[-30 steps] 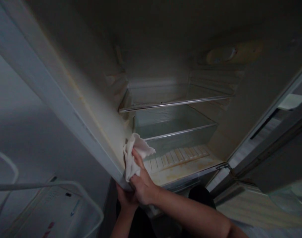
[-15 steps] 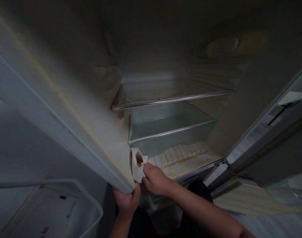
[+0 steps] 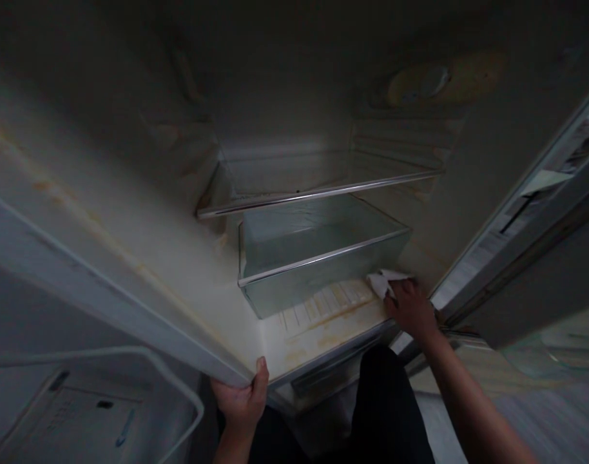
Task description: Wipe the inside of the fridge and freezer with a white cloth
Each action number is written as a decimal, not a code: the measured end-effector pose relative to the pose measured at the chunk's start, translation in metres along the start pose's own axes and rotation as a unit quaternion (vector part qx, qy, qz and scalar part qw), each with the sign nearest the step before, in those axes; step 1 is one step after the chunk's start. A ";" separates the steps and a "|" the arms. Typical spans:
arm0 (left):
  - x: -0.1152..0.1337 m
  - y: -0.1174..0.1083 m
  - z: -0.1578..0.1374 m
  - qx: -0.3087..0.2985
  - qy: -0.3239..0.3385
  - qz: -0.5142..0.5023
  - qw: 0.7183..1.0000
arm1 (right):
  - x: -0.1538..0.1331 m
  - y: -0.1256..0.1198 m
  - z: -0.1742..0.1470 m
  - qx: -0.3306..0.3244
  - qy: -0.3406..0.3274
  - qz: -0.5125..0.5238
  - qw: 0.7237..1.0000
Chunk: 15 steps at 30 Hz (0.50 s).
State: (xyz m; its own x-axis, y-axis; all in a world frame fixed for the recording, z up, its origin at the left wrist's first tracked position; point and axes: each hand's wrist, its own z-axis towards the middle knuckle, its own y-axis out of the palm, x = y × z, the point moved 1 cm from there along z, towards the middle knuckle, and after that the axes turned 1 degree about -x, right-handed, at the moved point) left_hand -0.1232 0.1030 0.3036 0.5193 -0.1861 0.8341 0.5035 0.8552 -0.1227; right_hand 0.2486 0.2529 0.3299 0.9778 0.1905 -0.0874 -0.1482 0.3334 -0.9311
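The open refrigerator spread out ahead of my fingers on both sides, its left wall running up and away from my left hand. The clear drawer sat beyond and between my two hands, farther in than the left thumb and to the left of the right fingers. Above the drawer, well forward of all my fingers, lay the glass shelf with its bright front edge. The stained refrigerator floor stretched between my hands, its ribbed part nearer the right one.

My left hand grasped the lower front corner of that left wall, thumb on top; its other fingers were mostly hidden. Half a second earlier it had clasped the same corner, with my right hand just beside it. Since then my right hand had crossed to the opposite end of the floor, by the right wall, taking the white cloth along. Those fingers were closed on the cloth, which poked out ahead of them and to their left, near the drawer's lower right end.
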 end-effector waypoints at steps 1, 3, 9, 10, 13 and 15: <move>-0.001 0.000 0.000 0.000 -0.003 -0.004 1.000 | 0.009 0.001 -0.001 0.011 0.004 -0.011 1.000; -0.001 0.001 0.000 -0.005 -0.009 -0.014 1.000 | 0.012 0.002 -0.007 0.026 0.001 -0.015 1.000; 0.001 0.001 0.000 -0.016 -0.020 -0.020 0.999 | -0.047 0.007 -0.032 0.007 -0.007 0.115 0.993; 0.000 0.001 0.000 -0.012 -0.018 -0.020 1.000 | -0.056 0.008 -0.032 0.000 -0.010 0.178 0.984; -0.003 0.000 0.000 -0.014 -0.008 -0.017 1.000 | -0.070 0.014 -0.019 0.012 0.099 0.477 0.873; -0.004 0.000 0.000 -0.020 0.000 -0.017 1.000 | -0.075 0.014 -0.003 0.035 0.213 0.645 0.733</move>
State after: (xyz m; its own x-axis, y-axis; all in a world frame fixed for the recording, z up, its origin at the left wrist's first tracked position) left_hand -0.1252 0.1039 0.2998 0.5014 -0.2141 0.8383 0.5474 0.8289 -0.1157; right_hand 0.1738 0.2407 0.3228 -0.0284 0.0882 -0.9957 -0.9827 0.1800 0.0440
